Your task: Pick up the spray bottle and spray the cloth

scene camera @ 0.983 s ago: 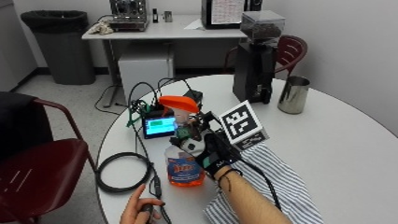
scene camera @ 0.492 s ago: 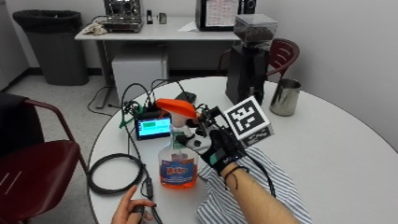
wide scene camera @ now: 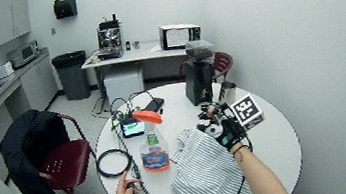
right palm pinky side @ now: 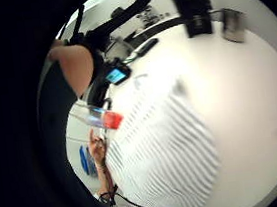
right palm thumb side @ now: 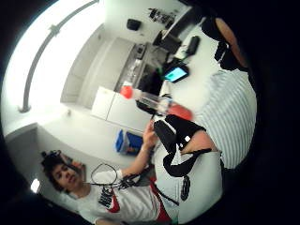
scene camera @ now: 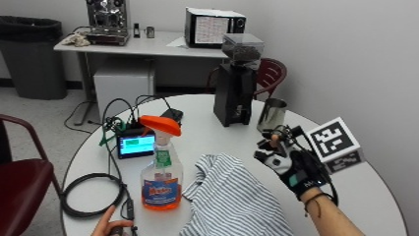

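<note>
A clear spray bottle (scene camera: pixel 162 173) with orange liquid and an orange trigger head stands upright on the round white table (scene camera: pixel 367 191). It also shows in the wide view as the bottle (wide scene camera: pixel 153 152). Just to its right lies a crumpled blue-and-white striped cloth (scene camera: pixel 235 201), touching or nearly touching the bottle's base. My gloved right hand (scene camera: pixel 294 164) hovers above the table at the cloth's right edge, well apart from the bottle, fingers relaxed and holding nothing. Both palm views look down from a distance on the bottle (right palm pinky side: pixel 100 119) and the cloth (right palm pinky side: pixel 159 151).
A black coffee grinder (scene camera: pixel 234 93) and a metal cup (scene camera: pixel 272 114) stand at the table's far side. A small screen device (scene camera: pixel 135 145) with wires sits behind the bottle. A coiled black cable (scene camera: pixel 88 194) lies left, by the bare left hand (scene camera: pixel 111 227). A red chair (scene camera: pixel 19 187) stands at left.
My right hand has let go of the spray bottle and moved to the right, past the cloth. The bottle stays upright on the table. The outside camera has shifted too.
</note>
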### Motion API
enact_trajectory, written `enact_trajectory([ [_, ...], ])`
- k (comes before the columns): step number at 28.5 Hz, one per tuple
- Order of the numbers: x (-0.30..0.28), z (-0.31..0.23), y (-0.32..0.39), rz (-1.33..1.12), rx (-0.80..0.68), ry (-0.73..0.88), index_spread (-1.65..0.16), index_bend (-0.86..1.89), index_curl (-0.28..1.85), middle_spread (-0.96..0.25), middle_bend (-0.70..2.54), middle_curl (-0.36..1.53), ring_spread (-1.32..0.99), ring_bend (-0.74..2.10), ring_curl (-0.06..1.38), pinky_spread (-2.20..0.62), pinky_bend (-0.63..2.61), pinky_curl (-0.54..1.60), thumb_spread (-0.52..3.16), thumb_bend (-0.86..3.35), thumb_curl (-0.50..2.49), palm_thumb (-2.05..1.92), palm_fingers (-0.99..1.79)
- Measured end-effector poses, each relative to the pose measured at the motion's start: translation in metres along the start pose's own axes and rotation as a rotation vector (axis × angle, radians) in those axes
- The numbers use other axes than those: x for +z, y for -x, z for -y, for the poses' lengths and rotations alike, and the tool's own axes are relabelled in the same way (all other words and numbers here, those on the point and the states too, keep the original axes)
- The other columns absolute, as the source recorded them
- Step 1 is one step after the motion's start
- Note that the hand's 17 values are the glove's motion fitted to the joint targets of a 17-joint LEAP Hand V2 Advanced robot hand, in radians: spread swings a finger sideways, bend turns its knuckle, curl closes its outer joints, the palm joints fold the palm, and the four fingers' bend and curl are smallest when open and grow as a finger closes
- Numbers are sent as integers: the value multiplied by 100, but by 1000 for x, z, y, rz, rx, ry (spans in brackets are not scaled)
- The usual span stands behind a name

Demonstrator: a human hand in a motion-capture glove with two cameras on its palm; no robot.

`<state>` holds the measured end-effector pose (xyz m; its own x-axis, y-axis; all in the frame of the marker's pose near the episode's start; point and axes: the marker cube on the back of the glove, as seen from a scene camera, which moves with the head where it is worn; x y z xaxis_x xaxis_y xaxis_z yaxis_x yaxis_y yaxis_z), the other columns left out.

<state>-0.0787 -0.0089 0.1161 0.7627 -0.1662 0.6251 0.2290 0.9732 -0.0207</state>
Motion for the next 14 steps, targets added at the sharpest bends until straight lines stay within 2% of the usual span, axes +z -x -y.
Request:
enact_trajectory([
  [5, -28, -30, -42, -81, 121, -26, -32, 7, 19, -12, 46, 47, -8, 48, 40, 14, 35, 33, 98, -2, 35, 68, 80],
  [14, -54, -44, -58, -326, 204, -26, -32, 10, 20, -10, 46, 46, -6, 46, 39, 14, 30, 33, 100, -2, 33, 68, 84],
])
